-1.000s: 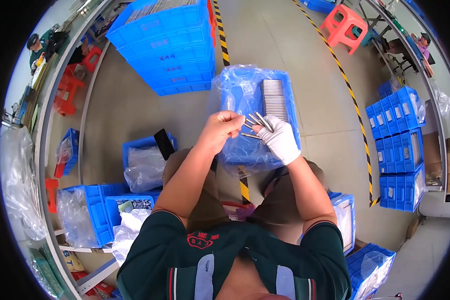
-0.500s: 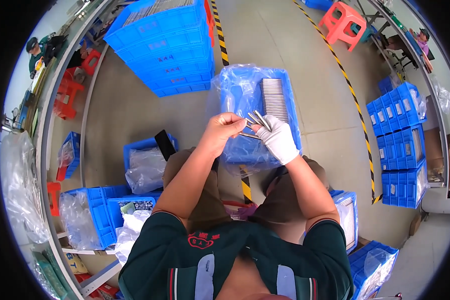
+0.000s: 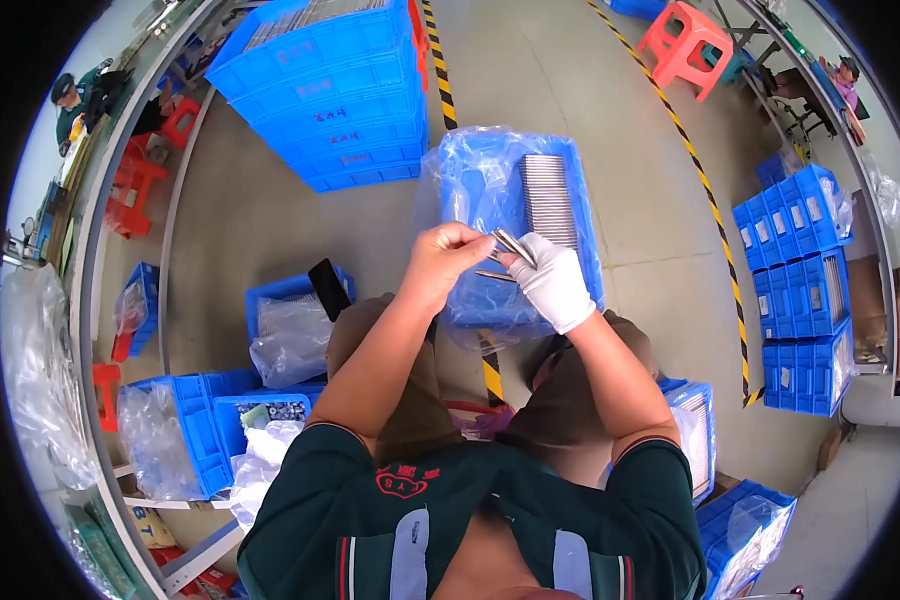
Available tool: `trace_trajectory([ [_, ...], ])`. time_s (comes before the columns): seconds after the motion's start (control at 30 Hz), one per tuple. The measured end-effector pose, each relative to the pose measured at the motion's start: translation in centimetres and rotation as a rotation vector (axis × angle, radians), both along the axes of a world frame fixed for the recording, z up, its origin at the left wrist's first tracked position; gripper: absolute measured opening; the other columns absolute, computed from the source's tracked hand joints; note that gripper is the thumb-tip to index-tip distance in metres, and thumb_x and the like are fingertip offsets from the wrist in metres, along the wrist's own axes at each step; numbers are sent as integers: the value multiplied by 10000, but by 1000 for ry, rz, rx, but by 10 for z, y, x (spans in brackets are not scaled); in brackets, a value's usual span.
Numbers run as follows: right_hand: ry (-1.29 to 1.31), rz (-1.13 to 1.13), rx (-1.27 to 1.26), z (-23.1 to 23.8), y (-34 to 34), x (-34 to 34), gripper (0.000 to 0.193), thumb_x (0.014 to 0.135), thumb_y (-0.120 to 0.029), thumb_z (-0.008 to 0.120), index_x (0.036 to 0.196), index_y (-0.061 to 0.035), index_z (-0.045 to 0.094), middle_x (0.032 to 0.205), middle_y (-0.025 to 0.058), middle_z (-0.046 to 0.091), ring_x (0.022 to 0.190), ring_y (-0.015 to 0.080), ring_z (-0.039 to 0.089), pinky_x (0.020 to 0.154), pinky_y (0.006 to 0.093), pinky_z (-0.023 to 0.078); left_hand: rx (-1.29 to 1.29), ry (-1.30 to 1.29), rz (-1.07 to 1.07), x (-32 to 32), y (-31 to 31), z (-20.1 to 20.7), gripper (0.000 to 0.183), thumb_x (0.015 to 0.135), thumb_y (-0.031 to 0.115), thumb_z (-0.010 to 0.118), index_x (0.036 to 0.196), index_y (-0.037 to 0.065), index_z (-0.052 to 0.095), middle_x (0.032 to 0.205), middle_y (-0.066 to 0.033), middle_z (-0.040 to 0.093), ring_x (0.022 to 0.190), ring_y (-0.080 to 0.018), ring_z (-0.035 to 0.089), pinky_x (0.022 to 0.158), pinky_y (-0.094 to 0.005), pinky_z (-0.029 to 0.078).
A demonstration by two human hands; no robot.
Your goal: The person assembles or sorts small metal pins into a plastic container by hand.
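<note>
My right hand (image 3: 553, 283), in a white glove with bare fingertips, is closed around several short, shiny metal rods (image 3: 511, 243). Their ends stick out past the fingers toward the upper left. My bare left hand (image 3: 446, 262) meets it, thumb and forefinger pinched at the end of a rod; the fingers partly hide that contact. Another rod (image 3: 496, 276) shows just below the fingertips. Both hands are over the near part of a blue crate (image 3: 588, 225) lined with clear plastic film (image 3: 475, 185). In the crate's right half lies a neat row of like rods (image 3: 548, 195).
A tall stack of blue crates (image 3: 340, 135) stands at the far left. More crates are beside my left leg (image 3: 195, 430) and at the right (image 3: 798, 300). A black phone (image 3: 329, 288) rests near my left knee. A red stool (image 3: 686, 48) is at the far right.
The rods in my right hand have drawn closer together, where before they fanned out. Both hands stay in nearly the same place over the crate.
</note>
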State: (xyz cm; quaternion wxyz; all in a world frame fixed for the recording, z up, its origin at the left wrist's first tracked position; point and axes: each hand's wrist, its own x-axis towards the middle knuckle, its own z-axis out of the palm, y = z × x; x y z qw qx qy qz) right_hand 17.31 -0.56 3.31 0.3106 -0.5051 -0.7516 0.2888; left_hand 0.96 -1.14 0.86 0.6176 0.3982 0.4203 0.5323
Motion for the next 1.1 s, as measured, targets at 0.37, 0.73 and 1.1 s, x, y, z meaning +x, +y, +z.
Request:
trace_trajectory([
  [0.37,386,124,-646,8,5,7,286,832,-277,577,703,-26,534,554,-31,448,484,39,412,422,225,336,-127,-104,-60,-13,6,-3,124,783,131,629,794,10,603,685,-13,558,598,-82,462,566,-214,369],
  [0.73,553,140,-806,3,4,9,287,839,-305,567,757,-31,579,556,-28,467,462,44,392,407,202,295,-114,-16,-161,-20,7,3,93,762,79,634,812,5,609,726,-36,584,658,-92,498,617,-223,398],
  [1.1,467,151,-854,8,3,5,338,842,-344,553,780,-13,580,615,12,544,474,52,421,410,209,328,-56,-24,-101,-18,6,8,123,757,118,657,788,6,619,734,0,588,669,-56,500,637,-205,397],
])
